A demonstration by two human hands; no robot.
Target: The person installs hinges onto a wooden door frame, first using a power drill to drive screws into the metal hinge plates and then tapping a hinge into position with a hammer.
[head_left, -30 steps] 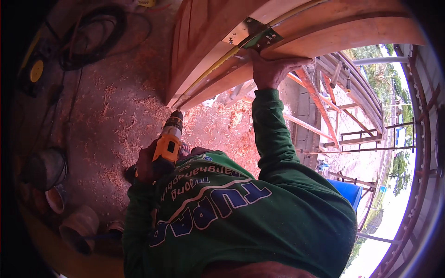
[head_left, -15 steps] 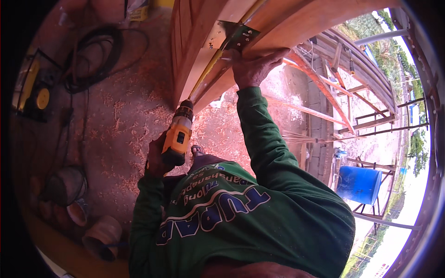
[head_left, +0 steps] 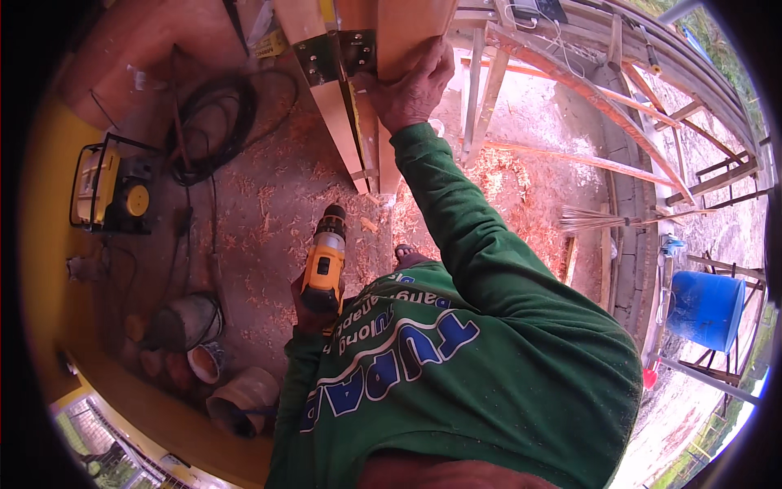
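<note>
My left hand (head_left: 309, 310) grips an orange-and-black cordless drill (head_left: 324, 265); its chuck points up the view, a short way from the lower ends of two wooden panels (head_left: 411, 33). My right hand (head_left: 407, 94) is closed round the edge of the right-hand panel, just below a metal hinge (head_left: 356, 50) with several screws. A second screwed plate (head_left: 316, 61) sits on the narrower left piece (head_left: 334, 122), with a yellowish strip between the pieces. My fingers on the drill are mostly hidden behind its body.
At left are a yellow-and-black machine (head_left: 114, 187), coiled black hose (head_left: 212, 130) and several buckets (head_left: 183, 322). Wood shavings (head_left: 505, 196) litter the floor. At right stand timber framing (head_left: 570, 65), bundled sticks (head_left: 595, 220) and a blue drum (head_left: 705, 310).
The view has swung, so the panels look more upright and sit further left. The drill has moved back from the seam's lower end, leaving a gap. My right hand stays on the panel.
</note>
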